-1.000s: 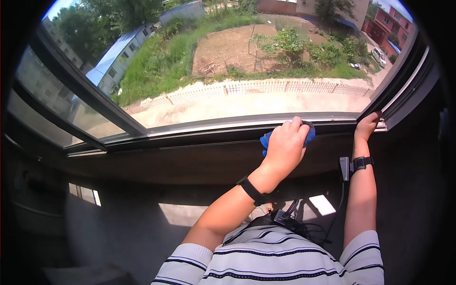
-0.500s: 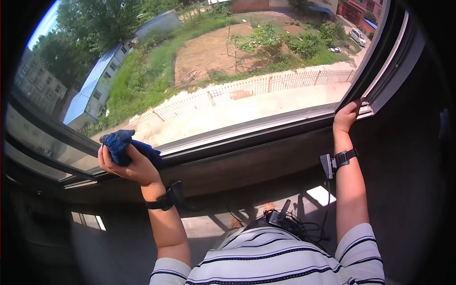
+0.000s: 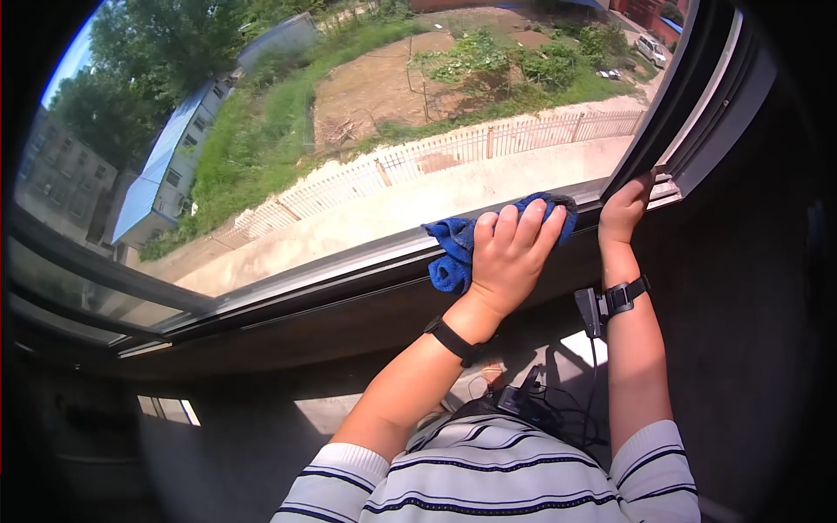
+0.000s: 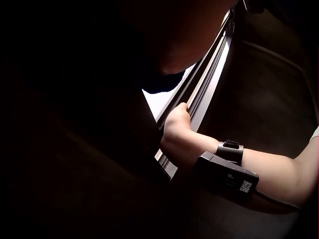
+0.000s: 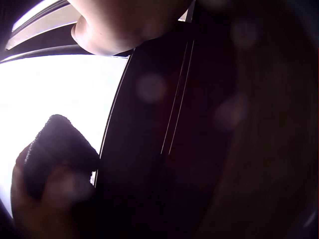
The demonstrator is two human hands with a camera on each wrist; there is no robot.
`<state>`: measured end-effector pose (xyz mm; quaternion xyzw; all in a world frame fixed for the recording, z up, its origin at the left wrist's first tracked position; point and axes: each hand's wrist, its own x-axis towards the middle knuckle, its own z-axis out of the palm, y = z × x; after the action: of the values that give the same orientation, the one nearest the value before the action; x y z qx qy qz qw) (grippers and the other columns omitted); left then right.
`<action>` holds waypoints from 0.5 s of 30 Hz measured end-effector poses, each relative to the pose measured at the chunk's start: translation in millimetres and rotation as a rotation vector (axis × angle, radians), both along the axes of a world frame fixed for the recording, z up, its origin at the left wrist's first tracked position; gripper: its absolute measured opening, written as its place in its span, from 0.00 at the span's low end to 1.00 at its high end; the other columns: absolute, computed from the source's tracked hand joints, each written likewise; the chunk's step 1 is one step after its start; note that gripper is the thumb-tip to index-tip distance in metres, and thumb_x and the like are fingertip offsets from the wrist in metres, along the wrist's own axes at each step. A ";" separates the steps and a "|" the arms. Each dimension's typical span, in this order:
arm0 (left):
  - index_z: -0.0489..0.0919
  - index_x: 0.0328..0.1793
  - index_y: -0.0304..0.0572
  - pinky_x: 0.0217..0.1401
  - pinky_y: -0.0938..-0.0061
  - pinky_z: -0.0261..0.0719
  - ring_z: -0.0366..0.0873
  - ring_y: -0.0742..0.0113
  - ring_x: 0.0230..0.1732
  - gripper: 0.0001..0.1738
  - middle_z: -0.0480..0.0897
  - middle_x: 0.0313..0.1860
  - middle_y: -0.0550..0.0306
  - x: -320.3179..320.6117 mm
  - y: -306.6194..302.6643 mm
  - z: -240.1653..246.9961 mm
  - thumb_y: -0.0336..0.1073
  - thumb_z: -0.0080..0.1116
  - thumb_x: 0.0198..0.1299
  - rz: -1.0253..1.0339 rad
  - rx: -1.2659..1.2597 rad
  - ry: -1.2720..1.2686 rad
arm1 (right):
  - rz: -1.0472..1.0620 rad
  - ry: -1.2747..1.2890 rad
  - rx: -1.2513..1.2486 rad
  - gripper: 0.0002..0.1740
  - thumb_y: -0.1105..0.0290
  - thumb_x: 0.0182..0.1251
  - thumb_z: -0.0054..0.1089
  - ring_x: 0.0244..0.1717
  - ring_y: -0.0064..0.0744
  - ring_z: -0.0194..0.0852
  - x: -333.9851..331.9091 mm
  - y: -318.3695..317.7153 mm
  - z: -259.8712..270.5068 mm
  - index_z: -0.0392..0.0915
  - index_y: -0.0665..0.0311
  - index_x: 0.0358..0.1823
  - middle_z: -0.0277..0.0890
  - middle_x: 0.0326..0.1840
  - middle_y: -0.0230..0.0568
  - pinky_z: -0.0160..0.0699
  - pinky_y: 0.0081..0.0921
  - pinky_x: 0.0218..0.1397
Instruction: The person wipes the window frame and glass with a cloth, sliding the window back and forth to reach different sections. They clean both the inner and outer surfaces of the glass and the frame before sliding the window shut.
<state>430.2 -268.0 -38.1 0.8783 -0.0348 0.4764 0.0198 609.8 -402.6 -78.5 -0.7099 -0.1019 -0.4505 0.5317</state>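
In the head view a blue cloth (image 3: 452, 253) lies bunched on the lower window rail (image 3: 349, 264), under the left hand (image 3: 514, 257), whose fingers bend over it. The right hand (image 3: 624, 209) grips the lower end of the upright sash frame (image 3: 676, 100); some of its fingers are hidden behind it. The left wrist view shows the dark cloth edge (image 4: 163, 82) below the left hand (image 4: 189, 40), with the right hand (image 4: 177, 124) at the frame. In the right wrist view, the cloth (image 5: 57, 144) is held by the left hand (image 5: 42, 204), below the right hand (image 5: 119, 25).
Outside the window are a pale fence (image 3: 384, 172), a garden plot and low buildings. More window frame bars (image 3: 96, 270) stand at the left. Cables and a small device (image 3: 514, 398) hang at the person's waist, above a floor with sunlit patches.
The left hand went with the cloth from the right to the window's left side, then back right, close to the right hand. The right hand still holds the frame; the head view has shifted.
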 end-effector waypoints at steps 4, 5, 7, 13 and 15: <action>0.77 0.56 0.48 0.53 0.63 0.66 0.71 0.59 0.50 0.21 0.75 0.53 0.57 46.7 -40.7 -0.7 0.35 0.54 0.53 -0.111 0.068 0.003 | 0.050 0.043 -0.041 0.25 0.59 0.79 0.31 0.56 0.61 0.69 0.8 -4.9 -1.7 0.67 0.75 0.58 0.72 0.55 0.62 0.65 0.41 0.61; 0.77 0.56 0.48 0.53 0.63 0.66 0.71 0.59 0.50 0.21 0.75 0.53 0.57 44.6 -38.7 -2.3 0.35 0.54 0.53 -0.109 0.069 0.003 | 0.070 0.069 -0.056 0.25 0.58 0.79 0.32 0.56 0.61 0.69 -0.2 -6.3 -2.5 0.67 0.75 0.59 0.73 0.55 0.62 0.65 0.41 0.62; 0.77 0.55 0.47 0.53 0.63 0.66 0.71 0.59 0.49 0.21 0.75 0.53 0.56 34.3 -28.2 -0.5 0.35 0.54 0.52 -0.199 0.106 0.097 | 0.089 0.044 -0.057 0.26 0.58 0.80 0.32 0.56 0.61 0.69 0.2 -9.3 -2.7 0.66 0.75 0.60 0.73 0.54 0.62 0.65 0.41 0.61; 0.79 0.56 0.54 0.53 0.64 0.67 0.72 0.60 0.49 0.26 0.77 0.51 0.60 -31.3 27.7 10.0 0.28 0.57 0.46 -0.099 0.108 0.204 | 0.215 0.060 -0.073 0.23 0.59 0.79 0.33 0.47 0.60 0.75 -7.5 -9.5 10.0 0.67 0.72 0.57 0.76 0.46 0.60 0.72 0.40 0.51; 0.81 0.54 0.56 0.53 0.64 0.68 0.73 0.60 0.49 0.29 0.78 0.51 0.62 -59.5 51.3 14.5 0.25 0.59 0.42 -0.046 0.111 0.222 | 0.218 0.015 -0.091 0.21 0.60 0.79 0.34 0.46 0.59 0.75 -2.0 -9.1 4.1 0.67 0.70 0.56 0.76 0.45 0.59 0.72 0.40 0.50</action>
<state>370.7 -216.7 -23.6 0.9244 -0.0790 0.3729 -0.0144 607.7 -411.7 -74.4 -0.7213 -0.1952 -0.3797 0.5454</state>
